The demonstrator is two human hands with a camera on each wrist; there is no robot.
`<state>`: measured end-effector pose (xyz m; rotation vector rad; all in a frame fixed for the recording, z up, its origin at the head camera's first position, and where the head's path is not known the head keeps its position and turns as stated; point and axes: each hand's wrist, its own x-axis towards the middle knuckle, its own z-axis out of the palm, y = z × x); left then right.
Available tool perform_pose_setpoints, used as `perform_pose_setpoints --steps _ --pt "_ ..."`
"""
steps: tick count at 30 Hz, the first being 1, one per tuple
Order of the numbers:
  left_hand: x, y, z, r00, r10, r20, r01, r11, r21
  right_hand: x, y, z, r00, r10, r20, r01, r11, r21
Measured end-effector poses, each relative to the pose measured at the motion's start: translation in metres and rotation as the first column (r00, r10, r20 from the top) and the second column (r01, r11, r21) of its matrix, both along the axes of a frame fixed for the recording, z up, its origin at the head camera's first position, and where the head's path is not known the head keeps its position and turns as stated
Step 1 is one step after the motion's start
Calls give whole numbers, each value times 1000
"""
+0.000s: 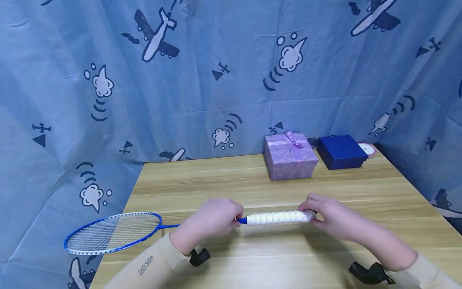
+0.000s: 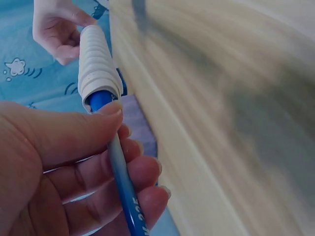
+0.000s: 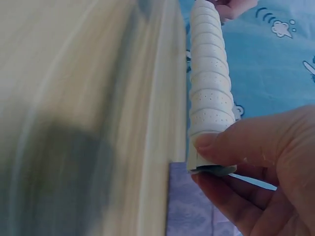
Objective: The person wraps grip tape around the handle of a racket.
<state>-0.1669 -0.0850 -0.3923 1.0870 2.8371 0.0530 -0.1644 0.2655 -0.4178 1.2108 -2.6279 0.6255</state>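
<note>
A blue badminton racket is held level above the wooden table, its strung head to the left and its white wrapped handle to the right. My left hand pinches the blue shaft just below the handle, thumb on one side and fingers curled on the other. At the butt end, my right hand pinches the white grip tape between thumb and fingers. The tape lies in overlapping, perforated turns along the handle. A dark opening or edge shows under the right thumb at the butt.
On the back of the wooden table stand a purple gift box with a ribbon bow and a dark blue box. A pink and white roll sits beside them. A blue airplane-print curtain hangs behind.
</note>
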Motion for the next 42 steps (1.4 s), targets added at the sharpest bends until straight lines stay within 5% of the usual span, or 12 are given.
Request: perform_pose_setpoints --steps 8,16,32,42 --pt "-2 9 -17 1000 8 -23 -9 1000 -28 5 -5 -13 991 -120 -57 121 993 12" --pt "1 17 -25 999 41 22 -40 998 -57 11 -8 -24 981 -154 -116 158 987 23" --pt "-2 23 -36 994 51 93 -42 995 -94 10 -13 -28 988 -153 22 148 978 144" --pt "-4 29 -41 997 31 67 -21 989 -145 8 -11 -28 985 -153 75 138 975 174"
